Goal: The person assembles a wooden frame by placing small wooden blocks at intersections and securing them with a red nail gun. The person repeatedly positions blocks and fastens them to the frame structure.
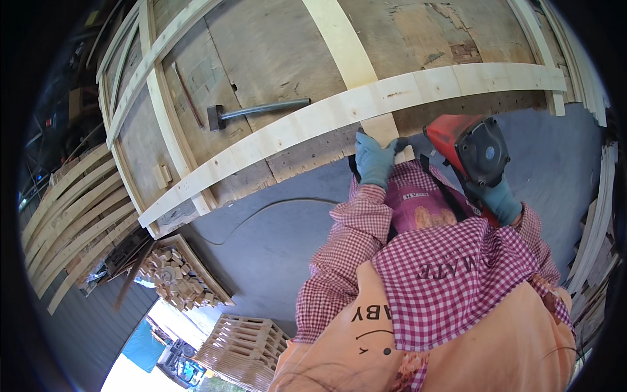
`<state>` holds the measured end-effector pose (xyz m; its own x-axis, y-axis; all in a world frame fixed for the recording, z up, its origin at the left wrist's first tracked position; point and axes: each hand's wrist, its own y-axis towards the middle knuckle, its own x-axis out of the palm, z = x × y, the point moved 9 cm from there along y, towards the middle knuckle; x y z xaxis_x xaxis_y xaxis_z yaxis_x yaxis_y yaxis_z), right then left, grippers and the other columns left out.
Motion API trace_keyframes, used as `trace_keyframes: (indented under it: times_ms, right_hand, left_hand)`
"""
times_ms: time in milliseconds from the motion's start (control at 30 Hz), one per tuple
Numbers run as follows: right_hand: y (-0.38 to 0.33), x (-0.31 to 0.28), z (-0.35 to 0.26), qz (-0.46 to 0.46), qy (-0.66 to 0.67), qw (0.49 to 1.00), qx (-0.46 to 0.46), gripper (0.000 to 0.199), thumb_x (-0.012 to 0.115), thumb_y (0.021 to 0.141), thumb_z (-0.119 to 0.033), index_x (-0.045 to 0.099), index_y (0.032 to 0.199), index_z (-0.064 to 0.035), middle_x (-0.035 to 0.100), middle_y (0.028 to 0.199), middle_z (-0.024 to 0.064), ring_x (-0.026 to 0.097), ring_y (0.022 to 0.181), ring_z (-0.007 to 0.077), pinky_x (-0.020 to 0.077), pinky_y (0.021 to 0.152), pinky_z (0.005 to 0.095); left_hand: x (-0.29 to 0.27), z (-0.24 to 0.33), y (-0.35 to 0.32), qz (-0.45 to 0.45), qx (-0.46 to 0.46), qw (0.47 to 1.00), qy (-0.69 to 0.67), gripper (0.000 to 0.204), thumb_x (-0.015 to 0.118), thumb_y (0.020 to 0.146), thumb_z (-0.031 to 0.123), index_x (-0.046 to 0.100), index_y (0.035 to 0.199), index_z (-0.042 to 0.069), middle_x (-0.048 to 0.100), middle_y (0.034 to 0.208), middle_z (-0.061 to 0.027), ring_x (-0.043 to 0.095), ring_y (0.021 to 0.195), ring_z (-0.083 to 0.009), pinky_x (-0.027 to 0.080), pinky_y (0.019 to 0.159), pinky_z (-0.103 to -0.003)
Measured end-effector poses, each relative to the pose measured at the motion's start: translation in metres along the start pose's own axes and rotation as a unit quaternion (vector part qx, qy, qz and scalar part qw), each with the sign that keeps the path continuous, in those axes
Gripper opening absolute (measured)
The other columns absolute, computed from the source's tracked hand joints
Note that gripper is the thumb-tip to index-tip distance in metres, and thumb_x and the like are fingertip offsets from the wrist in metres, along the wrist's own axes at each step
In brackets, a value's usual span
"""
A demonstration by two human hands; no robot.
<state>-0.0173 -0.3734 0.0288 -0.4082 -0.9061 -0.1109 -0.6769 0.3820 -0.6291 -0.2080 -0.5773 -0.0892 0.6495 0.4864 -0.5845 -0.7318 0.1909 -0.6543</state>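
Note:
My left hand (374,159), in a teal glove, grips the near end of a pale wooden slat (346,49) where it meets a long cross batten (307,122) on a big plywood panel (274,46). My right hand (499,199), gloved too, holds a red and dark grey nail gun (471,149) just right of that slat end, its nose hidden behind the body. Checked pink sleeves and an apron cover my arms.
A hammer (255,111) and a thin metal bar (188,97) lie on the panel at left. Stacked slats (72,209) stand far left and more along the right rim (594,242). A box of wood blocks (176,274) and a pallet (241,346) sit below; a hose (261,212) crosses the grey floor.

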Motion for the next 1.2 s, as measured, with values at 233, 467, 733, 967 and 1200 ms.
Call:
trace_keyframes:
  times_ms: [233,467,733,967,1200]
  right_hand:
    - [0.008,-0.009,0.016,0.006,0.005,0.999,0.04,0.069,0.079,0.073,-0.01,0.043,0.131,0.0002,0.059,0.121,0.0122,0.058,0.106,0.0193,0.0486,0.089,0.033]
    - [0.003,-0.015,0.02,0.018,-0.092,0.996,0.012,0.077,0.083,0.071,-0.016,0.041,0.132,0.003,0.057,0.126,0.0166,0.056,0.115,0.0229,0.047,0.096,0.0353]
    - [-0.013,-0.006,-0.003,0.045,-0.026,0.997,0.059,0.082,0.084,0.07,-0.022,0.04,0.134,0.0026,0.056,0.127,0.0183,0.057,0.115,0.0255,0.0468,0.098,0.0369]
    - [-0.011,-0.022,0.003,-0.024,-0.062,0.996,-0.055,0.082,0.083,0.071,-0.018,0.039,0.138,-0.0011,0.055,0.131,0.0149,0.054,0.119,0.0236,0.0437,0.101,0.0367]
    - [0.009,0.008,-0.046,-0.21,-0.137,0.954,-0.164,0.062,0.074,0.08,-0.014,0.047,0.135,-0.0039,0.053,0.135,0.0112,0.051,0.123,0.0222,0.0408,0.104,0.0355]
  left_hand:
    - [-0.006,-0.014,0.022,-0.02,0.058,0.998,-0.034,0.08,0.073,0.075,0.053,0.045,0.129,0.0,0.05,0.125,-0.028,0.052,0.115,-0.0428,0.044,0.096,-0.047]
    - [-0.016,-0.003,0.008,0.084,0.097,0.991,-0.034,0.082,0.063,0.083,0.059,0.044,0.126,-0.008,0.05,0.119,-0.0283,0.051,0.11,-0.0444,0.043,0.095,-0.047]
    - [-0.014,-0.005,0.011,0.08,0.1,0.991,-0.027,0.085,0.06,0.083,0.063,0.044,0.127,-0.009,0.047,0.123,-0.0304,0.05,0.112,-0.0465,0.042,0.096,-0.048]
    - [-0.016,0.002,0.011,0.042,0.081,0.996,-0.01,0.088,0.057,0.084,0.064,0.04,0.13,-0.009,0.047,0.123,-0.0311,0.049,0.113,-0.0469,0.041,0.096,-0.048]
    - [-0.016,-0.004,0.022,-0.028,0.042,0.998,0.043,0.096,0.052,0.081,0.072,0.039,0.125,-0.012,0.046,0.126,-0.0339,0.048,0.118,-0.0474,0.04,0.099,-0.048]
